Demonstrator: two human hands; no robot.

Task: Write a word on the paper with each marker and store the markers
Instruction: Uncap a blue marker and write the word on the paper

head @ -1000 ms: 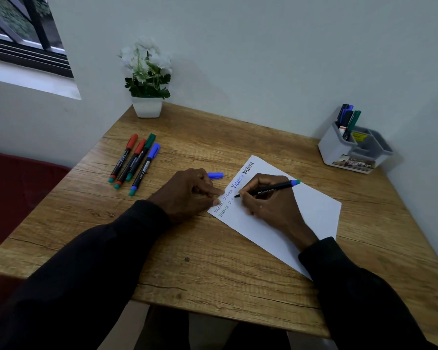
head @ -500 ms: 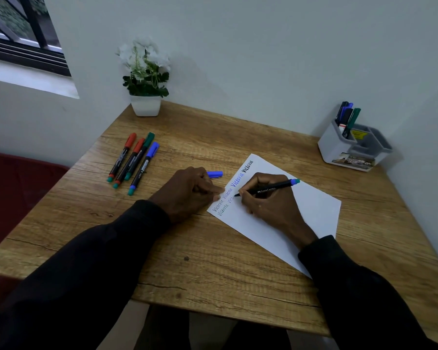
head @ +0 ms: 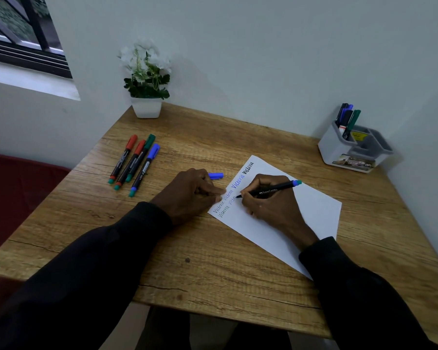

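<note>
Now: right hand (head: 271, 200) pinches the marker (head: 268, 189), tip down on the paper (head: 314, 210) mid-tabletop (head: 213, 261). Marker axis runs left-right, tip pointing left, tail raised to the right. Left hand (head: 190, 193) is curled, fingertips pressing the paper's left corner. Blue cap (head: 216, 175) lies just beyond it. Four capped markers (head: 134, 164) near the left edge, holder (head: 349, 150) at the far-right corner. White walls.

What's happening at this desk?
A person is writing on the paper. The right hand holds an uncapped marker, its tip on the second line, partway through another "Victoria". The left hand steadies the sheet's edge. A blue cap pokes out beside it, though I cannot tell if it is held. Four capped markers lie to the left. Others stand in the organizer.
</note>
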